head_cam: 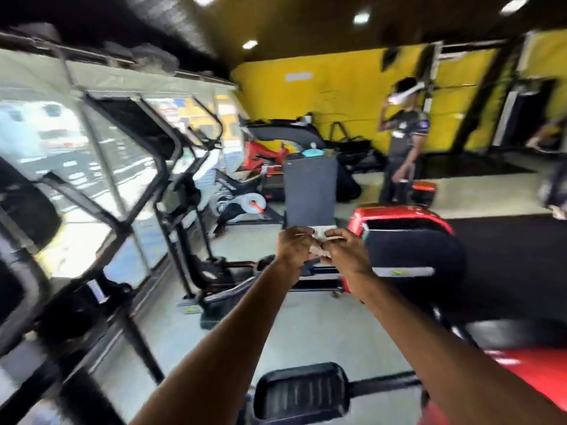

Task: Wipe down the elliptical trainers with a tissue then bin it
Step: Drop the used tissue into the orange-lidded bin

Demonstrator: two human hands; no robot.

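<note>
Both my arms reach forward at mid-frame. My left hand (294,245) and my right hand (345,250) meet and together pinch a small white tissue (320,237), most of it hidden by the fingers. A black elliptical trainer (196,240) stands ahead on the left by the windows. Another black frame (76,271) looms close at the left. A black foot pedal (302,391) lies right below my arms. The picture is blurred by motion.
A red and black machine (408,237) stands just right of my hands. A grey upright panel (310,191) is ahead. A person in dark clothes (405,148) stands at the yellow wall (337,87). Windows (61,133) run along the left.
</note>
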